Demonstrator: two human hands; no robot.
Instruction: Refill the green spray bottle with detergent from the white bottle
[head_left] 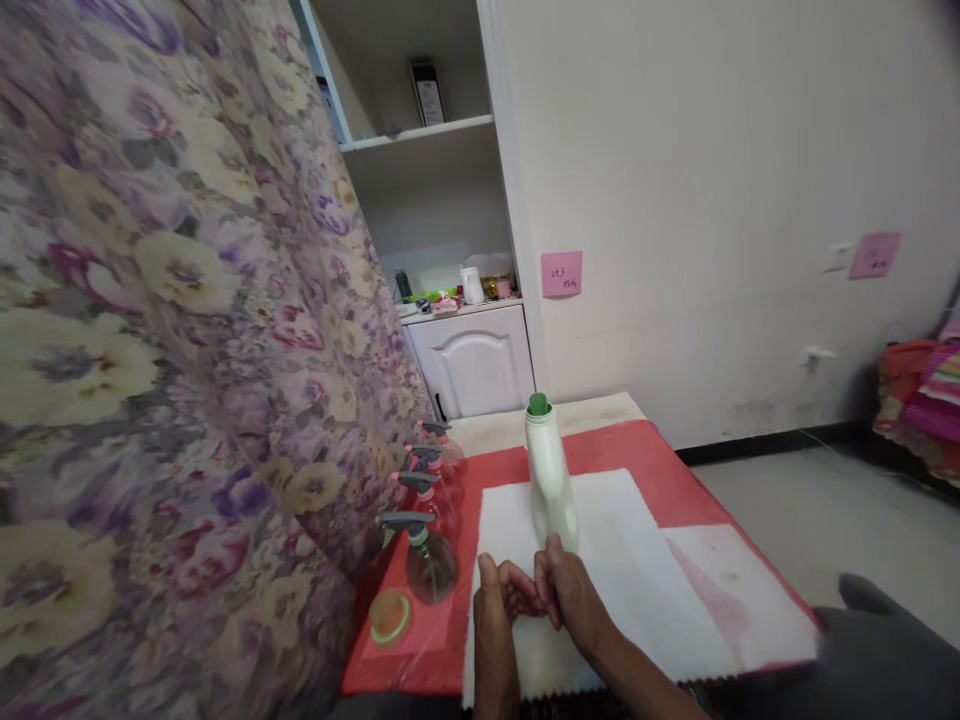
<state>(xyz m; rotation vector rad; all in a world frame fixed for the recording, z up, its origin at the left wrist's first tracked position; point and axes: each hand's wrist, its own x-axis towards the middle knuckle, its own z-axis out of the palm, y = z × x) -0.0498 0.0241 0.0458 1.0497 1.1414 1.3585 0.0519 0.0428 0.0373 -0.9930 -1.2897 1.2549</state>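
Note:
My left hand [501, 608] is half curled over the white cloth, its thumb raised apart from the fingers and nothing visible in it. Beside it, my right hand [568, 595] is closed with the thumb along the top, and I see nothing in it. The fingertips of both hands meet or nearly meet. Just beyond them stands a pale green plastic detergent bottle [551, 470], upright and uncapped, with a handle and a green spout in its neck. The right hand hides part of its base; whether they touch I cannot tell.
Several spray bottles [433, 568] line the table's left side, behind a roll of tape [390, 618]. A white cloth [622, 570] lies over the red tablecloth [630, 455]. A floral curtain [187, 350] hangs at left; a white cabinet [476, 360] stands behind.

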